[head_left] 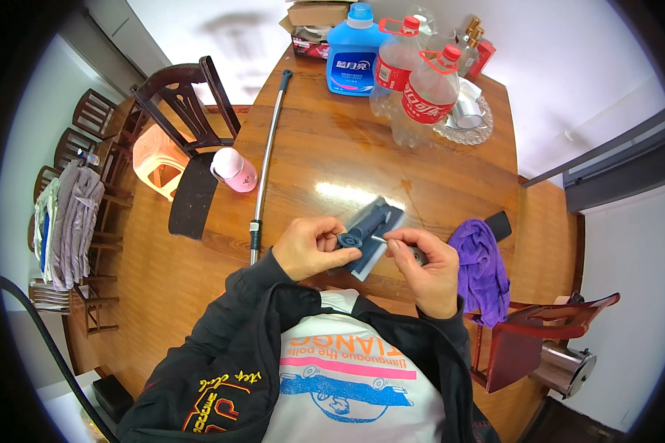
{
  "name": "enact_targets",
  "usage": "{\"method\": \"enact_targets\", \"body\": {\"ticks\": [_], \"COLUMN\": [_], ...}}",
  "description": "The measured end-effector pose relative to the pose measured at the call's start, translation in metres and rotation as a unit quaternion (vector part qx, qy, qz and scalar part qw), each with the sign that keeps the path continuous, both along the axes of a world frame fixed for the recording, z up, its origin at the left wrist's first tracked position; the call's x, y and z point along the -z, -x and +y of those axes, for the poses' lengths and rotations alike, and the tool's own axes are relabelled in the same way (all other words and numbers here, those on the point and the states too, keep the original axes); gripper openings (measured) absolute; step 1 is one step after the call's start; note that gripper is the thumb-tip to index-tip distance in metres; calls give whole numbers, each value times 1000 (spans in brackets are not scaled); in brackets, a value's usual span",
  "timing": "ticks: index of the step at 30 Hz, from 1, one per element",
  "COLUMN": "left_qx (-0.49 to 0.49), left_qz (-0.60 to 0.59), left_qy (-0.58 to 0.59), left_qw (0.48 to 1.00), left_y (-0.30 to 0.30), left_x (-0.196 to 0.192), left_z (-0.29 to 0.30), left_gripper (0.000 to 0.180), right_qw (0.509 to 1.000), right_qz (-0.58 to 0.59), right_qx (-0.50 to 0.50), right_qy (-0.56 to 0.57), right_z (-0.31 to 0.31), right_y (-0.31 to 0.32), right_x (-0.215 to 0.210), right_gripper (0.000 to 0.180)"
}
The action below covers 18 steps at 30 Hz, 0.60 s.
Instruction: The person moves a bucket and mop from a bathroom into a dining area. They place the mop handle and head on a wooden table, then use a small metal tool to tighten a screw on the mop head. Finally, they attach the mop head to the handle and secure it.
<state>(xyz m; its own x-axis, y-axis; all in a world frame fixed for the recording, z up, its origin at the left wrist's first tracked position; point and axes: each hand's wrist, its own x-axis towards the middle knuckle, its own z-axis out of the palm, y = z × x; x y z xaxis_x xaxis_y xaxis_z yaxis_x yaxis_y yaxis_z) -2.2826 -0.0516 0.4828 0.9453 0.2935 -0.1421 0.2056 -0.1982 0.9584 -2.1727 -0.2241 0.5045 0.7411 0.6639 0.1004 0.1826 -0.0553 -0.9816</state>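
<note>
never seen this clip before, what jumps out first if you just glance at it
Dead centre, the left hand and right hand together grip a blue-grey mop head at the near edge of the wooden table. Its detached metal pole lies along the table's left side. At the far end stand a bright blue detergent jug and two red-labelled soda bottles.

Beyond our two hands we count two cola bottles, one blue jug, one pole, one purple cloth
</note>
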Motion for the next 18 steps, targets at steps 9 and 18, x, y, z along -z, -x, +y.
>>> {"method": "enact_targets", "body": {"ticks": [9,18], "left_qx": [33,46], "left_qz": [-126,-108], "left_qy": [-227,-217], "left_qw": [965,969], "left_y": [5,11], "left_x": [3,9], "left_z": [9,3], "left_gripper": [30,28], "right_qw": [998,994], "right_qz": [-10,-6], "right_qx": [-53,-90], "right_qy": [13,55], "right_z": [7,15], "right_y": [6,10], "right_x": [6,19], "right_gripper": [10,9]}}
